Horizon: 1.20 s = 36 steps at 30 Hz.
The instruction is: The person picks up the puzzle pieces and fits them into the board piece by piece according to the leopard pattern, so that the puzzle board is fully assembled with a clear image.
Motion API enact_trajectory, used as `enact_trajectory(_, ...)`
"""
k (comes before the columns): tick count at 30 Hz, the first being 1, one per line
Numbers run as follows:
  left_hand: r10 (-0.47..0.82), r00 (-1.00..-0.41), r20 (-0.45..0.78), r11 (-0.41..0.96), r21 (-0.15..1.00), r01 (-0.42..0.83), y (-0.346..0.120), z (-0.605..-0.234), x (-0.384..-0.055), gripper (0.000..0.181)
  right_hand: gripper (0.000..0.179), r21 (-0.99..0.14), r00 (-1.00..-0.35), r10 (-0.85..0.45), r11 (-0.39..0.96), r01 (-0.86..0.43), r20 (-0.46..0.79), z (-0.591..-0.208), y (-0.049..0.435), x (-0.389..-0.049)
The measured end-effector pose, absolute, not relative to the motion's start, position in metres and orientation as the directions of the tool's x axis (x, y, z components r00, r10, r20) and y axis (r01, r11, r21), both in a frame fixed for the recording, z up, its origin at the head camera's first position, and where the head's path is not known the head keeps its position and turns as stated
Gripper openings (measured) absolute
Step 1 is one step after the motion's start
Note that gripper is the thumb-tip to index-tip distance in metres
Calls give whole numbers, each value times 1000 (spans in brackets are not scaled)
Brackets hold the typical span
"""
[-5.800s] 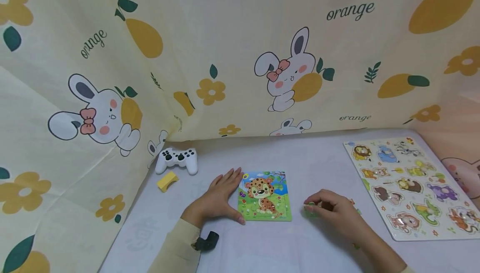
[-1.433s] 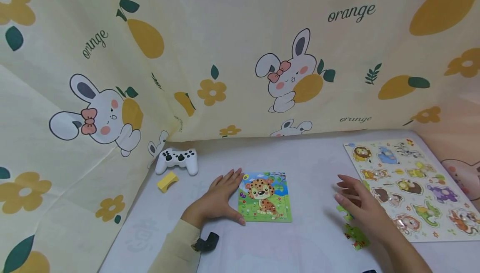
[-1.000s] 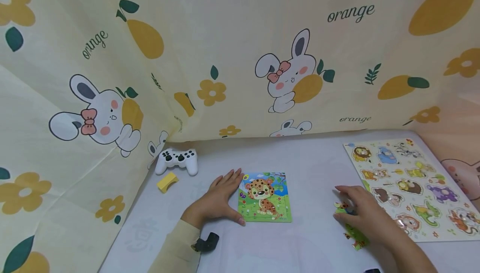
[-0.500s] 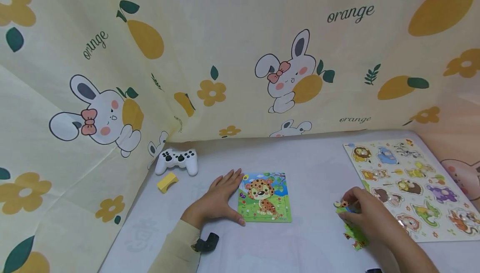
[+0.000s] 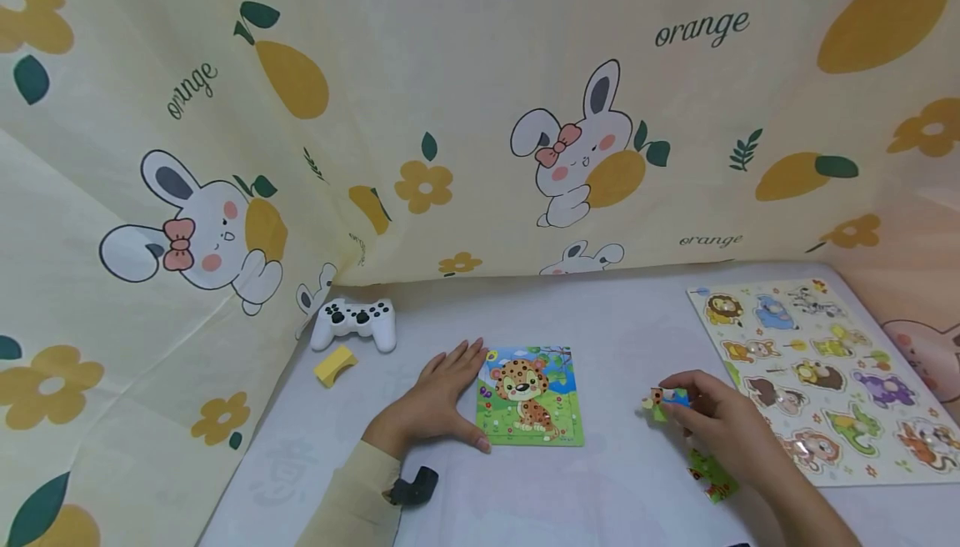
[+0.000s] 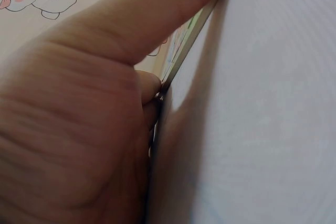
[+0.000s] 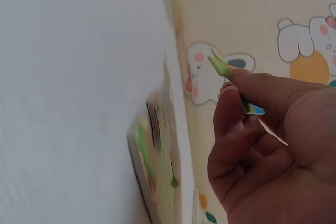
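In the head view my left hand (image 5: 435, 401) lies with straight fingers along the left edge of a square leopard puzzle board (image 5: 528, 397), thumb near its lower left corner. The left wrist view shows the thumb (image 6: 142, 17) against the board's edge. My right hand (image 5: 723, 422) pinches a jigsaw puzzle piece (image 5: 672, 397), with blue, green and spotted parts, between thumb and fingers. The right wrist view shows that piece held off the table. Below the right hand lie more green puzzle pieces (image 5: 712, 478), partly hidden by it.
A large board of animal pieces (image 5: 892, 468) lies to the right. At the back left are a white game controller (image 5: 352, 322) and a yellow arched block (image 5: 335, 365). A printed cloth (image 5: 480, 97) hangs behind and at the sides of the white table.
Several seconds ago my right hand held a green piece near the board. It then moved right, opened over the loose pieces, pinched another one and lifted it leftward. My left hand stayed put.
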State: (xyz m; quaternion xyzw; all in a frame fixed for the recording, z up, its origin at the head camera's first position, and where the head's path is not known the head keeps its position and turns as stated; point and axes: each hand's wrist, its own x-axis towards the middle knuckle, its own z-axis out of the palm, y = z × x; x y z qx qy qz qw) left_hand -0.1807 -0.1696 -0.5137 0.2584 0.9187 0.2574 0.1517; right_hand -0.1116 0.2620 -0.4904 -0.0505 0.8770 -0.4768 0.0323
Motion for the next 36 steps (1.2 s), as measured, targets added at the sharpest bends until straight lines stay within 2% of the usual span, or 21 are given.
enact_trajectory(3,553,-820,-146,733,553,396,-170,-515,-181,148,30,-879,-987,-155,465,-103,34,-493,258,-111)
enact_trajectory(6,554,-819,-148,731,556,395,-170,-514,-180,148,37,-901,-985,-169,422,-105,35,-493,253,-111)
enact_trajectory(15,556,-818,-146,726,564,393,-169,-513,-180,147,39,-947,-990,-132,323,5,-50,-490,234,-113)
enact_trajectory(36,548,-820,-164,733,568,375,-169,-512,-180,146,39,-991,-972,-213,114,75,-98,-510,169,-131)
